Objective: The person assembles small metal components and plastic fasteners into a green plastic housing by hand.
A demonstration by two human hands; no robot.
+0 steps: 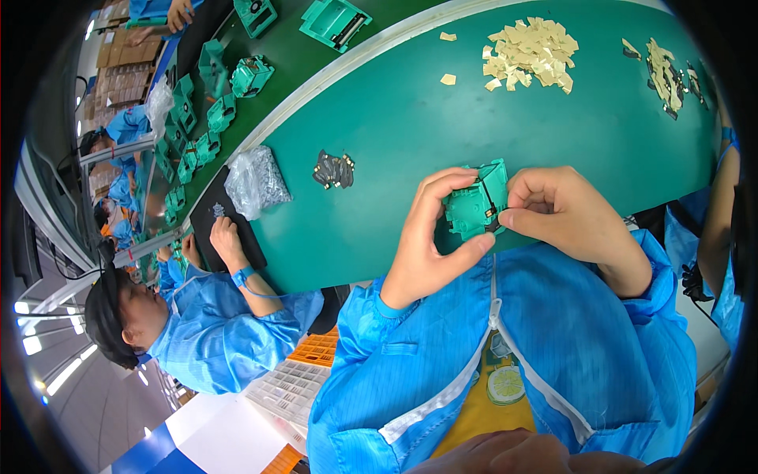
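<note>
A green plastic housing (pixel 467 207) is held close to my chest, above the near edge of the table. My left hand (pixel 433 241) grips it from the left, fingers over its far side and thumb at its near corner. Along its right side runs a thin black strip (pixel 490 212) with small gold contacts. My right hand (pixel 564 212) is closed, thumb and index finger pinching at that strip by the right wall. The fingertips partly hide what lies between them.
Small black parts (pixel 333 170) lie piled on the green table, near a clear bag of small pieces (pixel 257 183). Cream paper scraps (pixel 533 54) are heaped at the far side. Beyond a pale rail, a belt carries green housings (pixel 335 22). A co-worker (pixel 229 324) sits at left.
</note>
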